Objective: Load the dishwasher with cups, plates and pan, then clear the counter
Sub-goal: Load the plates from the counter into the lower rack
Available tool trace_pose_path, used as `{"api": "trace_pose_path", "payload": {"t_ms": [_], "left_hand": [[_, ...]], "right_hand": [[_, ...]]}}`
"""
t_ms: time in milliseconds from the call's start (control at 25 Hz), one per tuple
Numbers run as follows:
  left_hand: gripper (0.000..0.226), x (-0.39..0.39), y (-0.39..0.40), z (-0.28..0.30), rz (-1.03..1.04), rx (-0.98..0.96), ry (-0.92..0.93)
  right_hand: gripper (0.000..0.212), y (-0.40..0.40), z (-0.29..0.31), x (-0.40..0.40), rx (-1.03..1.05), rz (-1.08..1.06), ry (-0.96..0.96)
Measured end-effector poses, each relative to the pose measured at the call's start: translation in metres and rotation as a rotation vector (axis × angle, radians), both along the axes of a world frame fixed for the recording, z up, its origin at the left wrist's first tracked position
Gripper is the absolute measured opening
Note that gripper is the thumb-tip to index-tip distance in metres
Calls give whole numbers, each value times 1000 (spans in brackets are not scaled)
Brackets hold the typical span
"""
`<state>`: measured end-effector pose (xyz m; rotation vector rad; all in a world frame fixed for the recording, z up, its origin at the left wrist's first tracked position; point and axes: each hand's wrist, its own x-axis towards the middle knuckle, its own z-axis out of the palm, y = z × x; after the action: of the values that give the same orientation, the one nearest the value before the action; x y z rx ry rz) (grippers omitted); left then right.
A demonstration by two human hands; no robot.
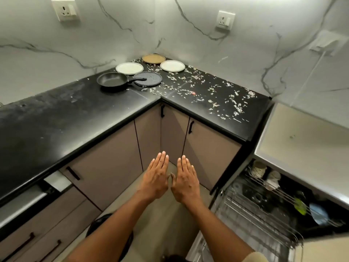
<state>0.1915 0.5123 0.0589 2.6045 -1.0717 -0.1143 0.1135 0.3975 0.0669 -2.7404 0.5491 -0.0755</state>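
Observation:
A black frying pan (113,80) lies on the black counter (75,114) near the corner, its handle over a dark round plate (151,78). Behind them lie two white plates (129,68) (172,65) and a brown plate (153,58). At the lower right the dishwasher (264,208) is open, its wire rack pulled out with cups (259,169) and coloured items at the back. My left hand (156,178) and my right hand (186,181) are held flat, palms down, side by side in front of the corner cabinets, holding nothing.
Pale scraps (217,95) are strewn over the right wing of the counter. Cabinet doors with black handles (190,126) stand below. A dark round bin (105,224) sits on the floor by my left arm. Wall sockets (65,10) sit on the marble backsplash.

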Motion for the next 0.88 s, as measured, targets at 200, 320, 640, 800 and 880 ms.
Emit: {"api": "trace_pose_path", "payload": {"t_ms": [200,320,640,800,880], "left_hand": [[71,62,-1,14,53,-39,-31],[71,113,-15,16,73,-27,-42],[72,256,-89,16,101,-15,-32],[73,310,-121,19,101,-15,-22],[72,335,-130,17,115,-4,-16]], "right_hand": [[68,-8,9,65,-13,25,-31],[68,-23,7,118,-6,43,-45],[87,-91,6,266,-33,69,-40],[69,-126,11,324,-36,95,-13],[69,-137,10,349,-41,97,-8]]}}
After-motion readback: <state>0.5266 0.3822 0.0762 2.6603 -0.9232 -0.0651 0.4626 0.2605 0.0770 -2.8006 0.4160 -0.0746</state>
